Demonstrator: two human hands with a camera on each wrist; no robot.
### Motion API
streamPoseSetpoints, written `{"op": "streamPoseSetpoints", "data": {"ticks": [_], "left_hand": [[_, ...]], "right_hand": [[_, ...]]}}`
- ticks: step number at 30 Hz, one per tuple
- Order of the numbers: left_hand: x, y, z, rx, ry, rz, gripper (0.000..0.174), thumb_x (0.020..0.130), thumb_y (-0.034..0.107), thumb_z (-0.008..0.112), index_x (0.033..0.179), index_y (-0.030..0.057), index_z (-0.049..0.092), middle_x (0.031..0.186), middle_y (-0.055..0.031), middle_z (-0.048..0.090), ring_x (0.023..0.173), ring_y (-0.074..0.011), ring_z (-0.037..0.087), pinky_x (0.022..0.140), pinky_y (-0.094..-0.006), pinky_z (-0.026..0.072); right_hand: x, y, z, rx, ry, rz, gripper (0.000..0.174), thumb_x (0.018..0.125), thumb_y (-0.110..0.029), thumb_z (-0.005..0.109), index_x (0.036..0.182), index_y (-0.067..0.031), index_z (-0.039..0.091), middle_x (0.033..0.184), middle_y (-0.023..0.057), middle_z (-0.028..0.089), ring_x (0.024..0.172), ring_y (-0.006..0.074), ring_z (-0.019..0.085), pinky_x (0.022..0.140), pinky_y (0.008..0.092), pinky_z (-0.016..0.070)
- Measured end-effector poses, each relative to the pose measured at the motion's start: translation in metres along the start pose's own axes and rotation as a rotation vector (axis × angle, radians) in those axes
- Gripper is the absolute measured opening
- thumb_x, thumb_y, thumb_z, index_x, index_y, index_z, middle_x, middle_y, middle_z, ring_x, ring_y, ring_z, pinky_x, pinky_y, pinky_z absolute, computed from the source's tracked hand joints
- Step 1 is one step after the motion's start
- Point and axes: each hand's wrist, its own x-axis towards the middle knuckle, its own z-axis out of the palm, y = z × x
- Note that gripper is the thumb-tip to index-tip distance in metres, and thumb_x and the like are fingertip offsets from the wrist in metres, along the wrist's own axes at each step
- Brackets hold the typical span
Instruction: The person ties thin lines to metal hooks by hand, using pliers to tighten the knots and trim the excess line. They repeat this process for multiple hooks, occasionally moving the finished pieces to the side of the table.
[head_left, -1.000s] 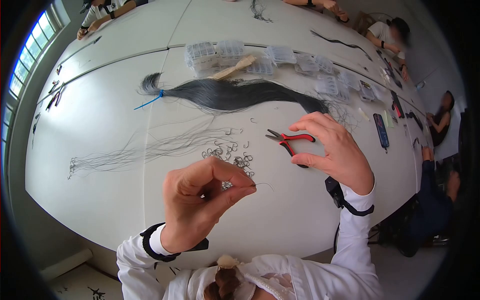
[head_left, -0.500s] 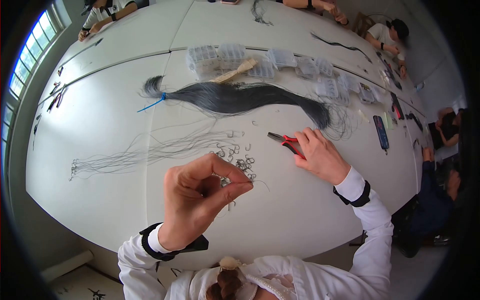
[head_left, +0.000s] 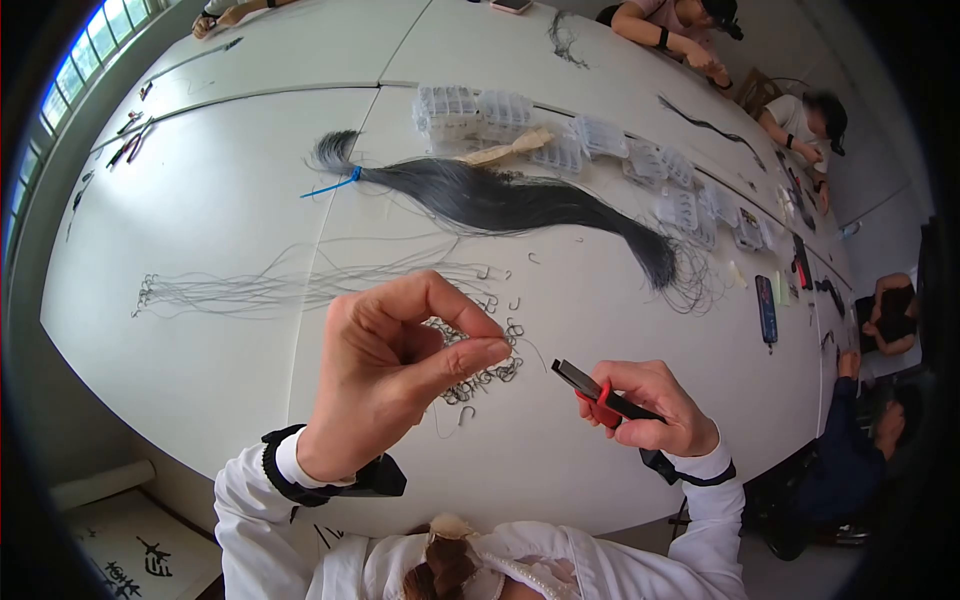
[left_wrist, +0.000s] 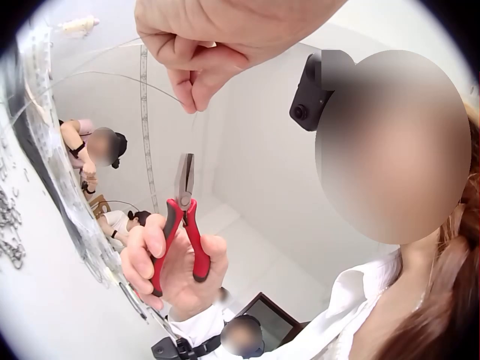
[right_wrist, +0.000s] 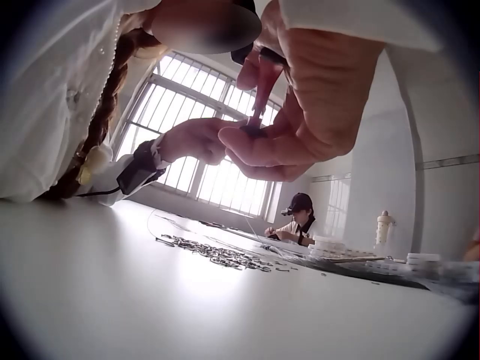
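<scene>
In the head view my left hand pinches a thin line between thumb and forefinger, its loose end curving out to the right past the fingertips. Whether a hook is on it inside the pinch I cannot tell. My right hand grips red-and-black pliers, their tips pointing toward the left hand and a short way apart from it. The handles stand spread in the left wrist view. A pile of small metal fishing hooks lies on the table, partly hidden behind the left hand.
Thin lines with hooks at their left end stretch across the white table. Beyond lies a dark hank of line with a blue tie. Clear plastic boxes stand behind it, a phone to the right. Other people sit around.
My right hand has closed round the pliers, lifted them off the table and brought them nearer, tips turned to the left hand. The left hand keeps its pinch on the line.
</scene>
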Motion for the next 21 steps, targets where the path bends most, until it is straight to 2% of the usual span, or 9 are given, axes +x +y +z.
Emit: {"op": "streamPoseSetpoints", "data": {"ticks": [10, 19, 21], "left_hand": [[0.001, 0.0, 0.0, 0.042, 0.004, -0.031, 0.013, 0.077, -0.005, 0.07, 0.077, -0.0023, 0.058, 0.078, -0.0118, 0.066, 0.073, -0.0122, 0.064, 0.067, -0.0222, 0.053], [0.002, 0.004, -0.001, 0.101, -0.004, -0.053, 0.011, 0.076, -0.005, 0.071, 0.075, -0.0013, 0.06, 0.077, -0.0101, 0.066, 0.068, -0.0088, 0.061, 0.06, -0.0185, 0.049], [0.003, 0.006, -0.001, 0.121, -0.03, -0.122, 0.011, 0.075, -0.005, 0.071, 0.075, -0.0009, 0.061, 0.076, -0.0088, 0.066, 0.067, -0.0075, 0.06, 0.057, -0.0172, 0.0469]], "right_hand": [[0.005, -0.005, 0.004, -0.017, 0.002, -0.019, 0.032, 0.071, -0.017, 0.056, 0.097, 0.0023, 0.057, 0.085, 0.0091, 0.059, 0.072, 0.0147, 0.057, 0.06, 0.0266, 0.0484], [-0.003, -0.014, 0.005, -0.102, 0.093, -0.019, 0.026, 0.07, -0.017, 0.057, 0.087, 0.0022, 0.061, 0.075, 0.0075, 0.061, 0.064, 0.0127, 0.057, 0.053, 0.0249, 0.0456], [-0.005, -0.015, 0.005, -0.143, 0.116, -0.04, 0.026, 0.069, -0.017, 0.057, 0.086, 0.0026, 0.062, 0.075, 0.0079, 0.061, 0.064, 0.0123, 0.056, 0.053, 0.0244, 0.0455]]}}
